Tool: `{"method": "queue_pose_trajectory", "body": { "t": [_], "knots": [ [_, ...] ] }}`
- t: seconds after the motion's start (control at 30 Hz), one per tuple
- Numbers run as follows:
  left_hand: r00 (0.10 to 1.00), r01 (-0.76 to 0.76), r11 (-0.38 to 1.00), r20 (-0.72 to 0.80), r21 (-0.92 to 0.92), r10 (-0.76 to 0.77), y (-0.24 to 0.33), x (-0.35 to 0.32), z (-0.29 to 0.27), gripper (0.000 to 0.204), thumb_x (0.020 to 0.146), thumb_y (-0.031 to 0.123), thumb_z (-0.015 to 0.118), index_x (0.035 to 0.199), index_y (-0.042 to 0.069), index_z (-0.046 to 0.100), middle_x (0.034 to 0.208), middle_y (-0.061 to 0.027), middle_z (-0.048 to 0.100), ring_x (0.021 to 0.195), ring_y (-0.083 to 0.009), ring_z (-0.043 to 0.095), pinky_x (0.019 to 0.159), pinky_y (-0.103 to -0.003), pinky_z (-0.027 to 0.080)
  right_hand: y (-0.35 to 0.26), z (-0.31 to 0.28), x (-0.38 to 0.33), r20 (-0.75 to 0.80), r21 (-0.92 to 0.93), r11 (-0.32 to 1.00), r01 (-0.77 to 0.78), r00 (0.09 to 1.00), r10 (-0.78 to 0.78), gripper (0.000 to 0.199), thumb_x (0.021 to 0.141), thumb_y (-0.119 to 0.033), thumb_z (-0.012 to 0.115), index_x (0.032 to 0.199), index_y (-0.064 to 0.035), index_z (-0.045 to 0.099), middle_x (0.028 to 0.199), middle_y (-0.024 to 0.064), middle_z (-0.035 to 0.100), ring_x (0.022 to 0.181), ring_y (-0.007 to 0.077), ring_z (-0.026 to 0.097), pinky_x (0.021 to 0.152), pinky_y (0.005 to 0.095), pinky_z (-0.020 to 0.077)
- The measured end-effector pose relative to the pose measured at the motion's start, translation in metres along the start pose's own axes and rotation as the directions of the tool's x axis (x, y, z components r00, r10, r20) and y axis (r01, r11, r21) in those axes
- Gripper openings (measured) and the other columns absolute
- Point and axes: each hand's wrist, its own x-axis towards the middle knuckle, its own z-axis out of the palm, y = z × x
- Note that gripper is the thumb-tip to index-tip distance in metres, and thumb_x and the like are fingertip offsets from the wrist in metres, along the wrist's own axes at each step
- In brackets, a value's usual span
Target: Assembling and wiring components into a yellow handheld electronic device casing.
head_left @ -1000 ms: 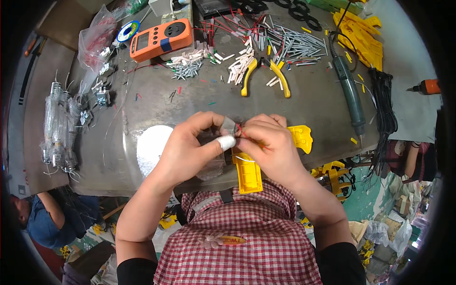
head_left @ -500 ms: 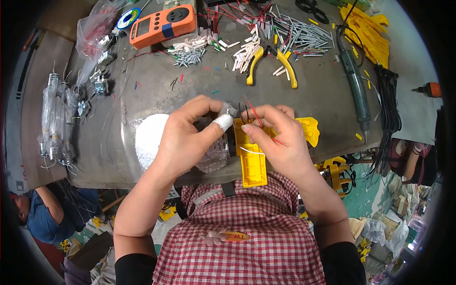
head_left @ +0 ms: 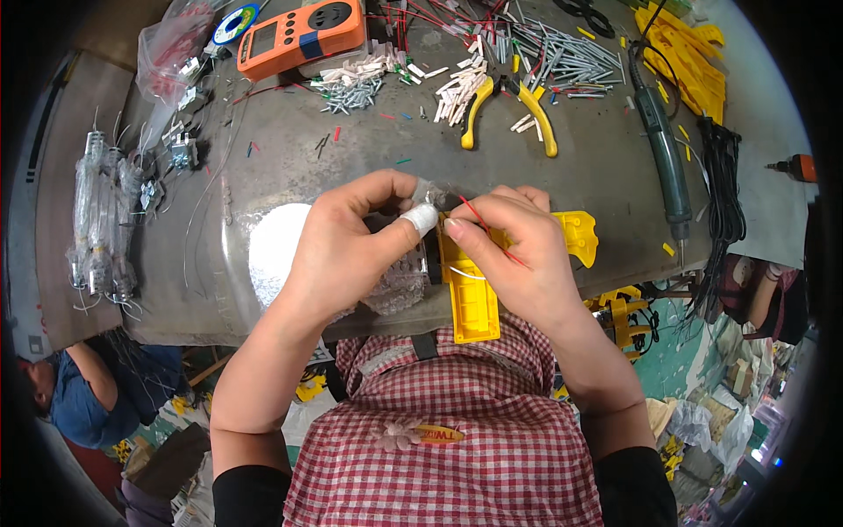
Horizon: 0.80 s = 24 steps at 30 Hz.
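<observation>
My left hand [head_left: 338, 241], with white tape on its thumb and a wrapped index fingertip, is closed in a pinch; what it grips is hidden. Close by, my right hand [head_left: 527, 250] pinches thin wire, with a red wire [head_left: 474, 213] running between thumb and index finger. Below the right hand lies a yellow plastic housing half [head_left: 476, 312], its ribbed inside facing up. A white wire [head_left: 467, 274] crosses it. Partly under my left hand rests a perforated metal part in clear wrap [head_left: 399, 290].
Yellow-handled pliers [head_left: 474, 114], white sleeves [head_left: 461, 90], metal rods [head_left: 580, 61] and an orange multimeter [head_left: 300, 37] lie at the back. A soldering iron [head_left: 663, 162] and black cables [head_left: 722, 184] are right; wrapped metal tubes [head_left: 98, 215] left. Another person [head_left: 110, 395] is at lower left.
Both hands stay close together, the fingertips slightly nearer each other. The black wires that stood up between them no longer show clearly. The housing has shifted slightly right.
</observation>
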Motion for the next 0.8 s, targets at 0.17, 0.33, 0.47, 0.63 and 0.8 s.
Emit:
{"method": "queue_pose_trajectory", "body": {
  "t": [0.17, 0.33, 0.47, 0.63, 0.8],
  "knots": [
    [0.999, -0.039, 0.999, 0.009, -0.001, 0.039, -0.001, 0.0, 0.0, 0.015, 0.083, 0.003, 0.065, 0.098, 0.0, 0.062, 0.091, -0.0004, 0.064, 0.082, -0.0054, 0.056, 0.074, -0.022, 0.046, -0.001, 0.001, 0.002, 0.007, 0.001, 1.0, -0.01, 1.0, 0.01, 0.014, 0.081, -0.02, 0.067, 0.078, -0.0068, 0.062, 0.069, 0.0049, 0.059, 0.07, 0.0212, 0.057, 0.077, 0.0348, 0.0346],
    [0.999, -0.027, 1.0, 0.026, -0.005, 0.027, 0.0, 0.001, 0.0, 0.015, 0.083, 0.003, 0.065, 0.097, 0.0, 0.062, 0.089, 0.0, 0.063, 0.081, -0.0052, 0.056, 0.074, -0.022, 0.045, -0.002, 0.001, 0.003, 0.011, -0.004, 1.0, -0.014, 1.0, 0.014, 0.015, 0.081, -0.02, 0.067, 0.077, -0.0067, 0.062, 0.068, 0.0053, 0.058, 0.069, 0.0218, 0.057, 0.076, 0.0349, 0.0345],
    [0.998, -0.005, 0.999, 0.07, -0.037, 0.008, 0.004, 0.002, -0.002, 0.01, 0.082, 0.004, 0.064, 0.09, 0.002, 0.059, 0.083, 0.002, 0.06, 0.077, -0.0037, 0.053, 0.07, -0.022, 0.044, 0.003, 0.004, 0.002, 0.005, 0.005, 1.0, 0.024, 1.0, -0.024, 0.014, 0.08, -0.018, 0.067, 0.077, -0.0061, 0.062, 0.071, 0.0038, 0.058, 0.074, 0.021, 0.057, 0.076, 0.0346, 0.0343],
    [0.997, -0.063, 0.99, 0.027, -0.126, 0.067, -0.002, 0.003, 0.004, 0.006, 0.082, 0.004, 0.062, 0.085, 0.003, 0.057, 0.079, 0.0031, 0.056, 0.073, -0.0031, 0.049, 0.066, -0.021, 0.041, 0.002, 0.004, 0.003, 0.019, 0.016, 0.998, 0.066, 0.998, -0.066, 0.014, 0.077, -0.017, 0.069, 0.076, -0.0056, 0.061, 0.075, 0.0017, 0.058, 0.079, 0.0206, 0.056, 0.077, 0.0345, 0.0342],
    [0.984, -0.175, 0.86, -0.126, -0.479, 0.13, -0.008, 0.011, -0.013, 0.008, 0.084, 0.004, 0.056, 0.091, 0.003, 0.058, 0.089, 0.0001, 0.06, 0.084, -0.0065, 0.053, 0.075, -0.023, 0.043, 0.002, 0.0, 0.011, 0.124, 0.126, 0.992, -0.029, 0.992, 0.013, 0.013, 0.075, -0.014, 0.068, 0.073, -0.005, 0.059, 0.074, 0.0033, 0.056, 0.079, 0.0219, 0.056, 0.077, 0.0361, 0.0352]
  ]
}}
